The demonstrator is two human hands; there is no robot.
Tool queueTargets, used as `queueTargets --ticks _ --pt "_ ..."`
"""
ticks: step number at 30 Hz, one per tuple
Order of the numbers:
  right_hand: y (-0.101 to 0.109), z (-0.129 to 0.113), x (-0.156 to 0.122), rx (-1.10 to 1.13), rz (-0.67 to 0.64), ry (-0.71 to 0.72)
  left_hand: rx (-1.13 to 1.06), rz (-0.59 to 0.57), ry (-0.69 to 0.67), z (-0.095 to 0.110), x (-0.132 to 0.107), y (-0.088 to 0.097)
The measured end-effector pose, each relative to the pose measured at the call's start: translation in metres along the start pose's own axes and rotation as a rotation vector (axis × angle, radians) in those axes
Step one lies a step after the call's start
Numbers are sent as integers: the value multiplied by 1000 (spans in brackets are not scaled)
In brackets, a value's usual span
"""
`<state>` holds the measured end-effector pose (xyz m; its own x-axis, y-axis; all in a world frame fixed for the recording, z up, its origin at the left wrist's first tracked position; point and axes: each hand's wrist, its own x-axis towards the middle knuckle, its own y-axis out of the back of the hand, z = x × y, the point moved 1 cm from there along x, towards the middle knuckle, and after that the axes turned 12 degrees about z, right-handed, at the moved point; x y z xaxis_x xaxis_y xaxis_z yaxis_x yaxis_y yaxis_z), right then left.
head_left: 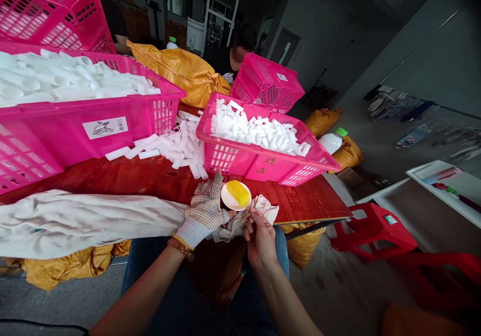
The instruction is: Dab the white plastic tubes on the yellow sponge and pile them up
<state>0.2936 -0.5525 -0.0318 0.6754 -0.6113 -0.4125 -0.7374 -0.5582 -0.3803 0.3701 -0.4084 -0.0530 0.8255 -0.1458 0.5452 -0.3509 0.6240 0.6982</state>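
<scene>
A small round white dish (224, 199) with a yellow block (239, 193) in it sits near the table's front edge, between my hands. My left hand (205, 203), in a white dotted knit glove with bare fingertips, is at the dish's left side. Its index finger stretches forward and its thumb lies apart, close to the lower rim. My right hand (261, 235) is bare, thumb and forefinger pinched together at the dish's lower right rim. Whatever is in that pinch is too small to make out. A crumpled pale cloth (265, 208) lies behind the right fingers.
A pink crate (248, 158) of short white tubes stands ahead, and a larger pink crate (90, 120) of tubes at left. Loose white tubes (184, 143) lie between them on the red table (308, 200). Another person (229, 62) sits across. Red stools (376, 230) stand at right.
</scene>
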Motion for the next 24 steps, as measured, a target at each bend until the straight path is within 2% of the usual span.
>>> queueTargets --ticks 3,6,9,14,16,18,19,21,22,24 --pt "1 2 -4 -61 -35 -31 -20 -33 43 2 2 3" --pt "6 -1 0 -250 -155 -52 -3 -82 96 6 6 9" --pt "11 -5 11 -445 -275 -10 -20 -98 102 10 7 16" --pt "15 -11 30 -715 -429 282 -72 -106 106 11 8 19" --pt "18 -20 35 -767 -457 371 -72 -130 106 8 8 16" --pt "24 -35 40 -862 -457 549 -58 -129 89 4 7 14" --pt "28 -44 42 -931 -459 671 -38 -101 72 3 5 14" --pt "37 -58 47 -1087 -484 882 44 28 4 3 -2 19" --pt "41 -62 49 -1157 -510 933 93 114 -37 4 -9 23" --pt "46 -62 55 -1291 -579 947 172 271 -129 6 -25 33"
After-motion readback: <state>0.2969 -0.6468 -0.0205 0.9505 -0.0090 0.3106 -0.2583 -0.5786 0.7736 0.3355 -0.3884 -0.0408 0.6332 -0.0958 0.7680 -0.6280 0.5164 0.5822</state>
